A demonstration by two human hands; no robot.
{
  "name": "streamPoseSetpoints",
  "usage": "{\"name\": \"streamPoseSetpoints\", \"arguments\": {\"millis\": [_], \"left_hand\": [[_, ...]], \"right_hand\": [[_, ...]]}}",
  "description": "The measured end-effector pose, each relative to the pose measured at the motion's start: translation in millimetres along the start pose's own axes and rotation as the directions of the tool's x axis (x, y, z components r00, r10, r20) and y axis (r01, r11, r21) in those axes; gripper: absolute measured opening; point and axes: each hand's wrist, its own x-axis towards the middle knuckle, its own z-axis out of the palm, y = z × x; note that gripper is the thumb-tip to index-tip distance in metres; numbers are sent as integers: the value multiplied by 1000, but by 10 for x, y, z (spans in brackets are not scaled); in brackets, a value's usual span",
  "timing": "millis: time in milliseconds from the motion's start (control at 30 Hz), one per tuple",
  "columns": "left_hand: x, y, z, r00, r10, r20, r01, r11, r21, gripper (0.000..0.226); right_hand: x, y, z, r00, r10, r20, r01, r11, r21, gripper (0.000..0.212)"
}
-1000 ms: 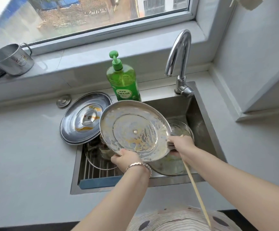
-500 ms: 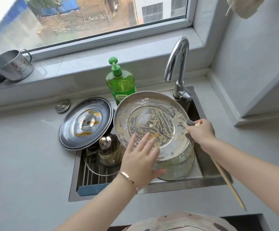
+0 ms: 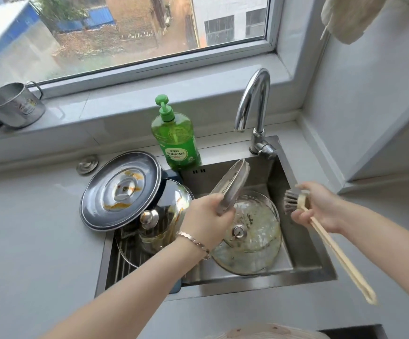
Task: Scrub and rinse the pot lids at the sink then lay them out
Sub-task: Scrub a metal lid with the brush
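The soapy steel lid [image 3: 232, 184], face-on half a second ago, now stands edge-on over the sink [image 3: 303, 241]. The left hand [image 3: 208, 221] is curled round its lower rim. The right hand [image 3: 320, 206] has drawn aside, fingers wrapped round the brush [image 3: 293, 199]. Risks, as I judge them: the big stained lid [image 3: 122, 189], overhanging from the bench [image 3: 27, 228], could slide in. The slick held lid could slip onto the glass lid [image 3: 249, 236] beneath and crack it. The brush's long handle could flick suds.
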Motion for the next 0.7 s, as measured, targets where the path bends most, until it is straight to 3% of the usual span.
{"name": "streamPoseSetpoints", "arguments": {"millis": [67,133,167,233,333,367,400,467,500,533,633,667,700], "left_hand": [[15,42,11,1000,-9,-7,8,998,-68,28],[24,74,21,999,-36,-8,35,987,-156,27],[24,96,18,998,-56,-7,54,982,-184,27],[25,142,8,997,-82,-10,77,973,-215,31],[9,161,3,992,-123,1,119,959,-255,45],[-11,148,11,992,-128,10,126,960,-250,45],[-37,134,16,993,-119,20,120,965,-235,41],[-80,99,46,995,-84,58,94,975,-200,25],[-97,90,68,994,-75,74,88,976,-197,18],[-105,75,89,994,-79,75,93,975,-204,15],[-102,18,116,993,-118,2,115,967,-226,33],[-118,0,111,992,-122,-12,117,969,-220,40],[-140,-18,107,992,-123,-11,117,969,-216,42]], "right_hand": [[-26,27,108,958,-286,-13,280,945,-169,25],[-122,61,248,793,-605,73,577,706,-410,6],[-169,96,297,679,-713,176,684,528,-503,16],[-281,191,373,489,-771,407,790,194,-582,45],[-397,382,503,276,-736,617,791,-190,-581,56],[-351,395,515,255,-741,622,775,-228,-589,54],[-301,350,532,291,-765,574,758,-181,-626,46],[-142,183,523,458,-810,366,703,78,-707,27],[-86,130,520,508,-815,278,670,172,-722,22],[-81,138,540,512,-825,240,652,191,-734,20],[-189,410,621,352,-838,416,715,-46,-697,31],[-210,483,622,334,-813,478,747,-81,-660,37],[-196,482,610,360,-795,488,764,-49,-643,38]]}}
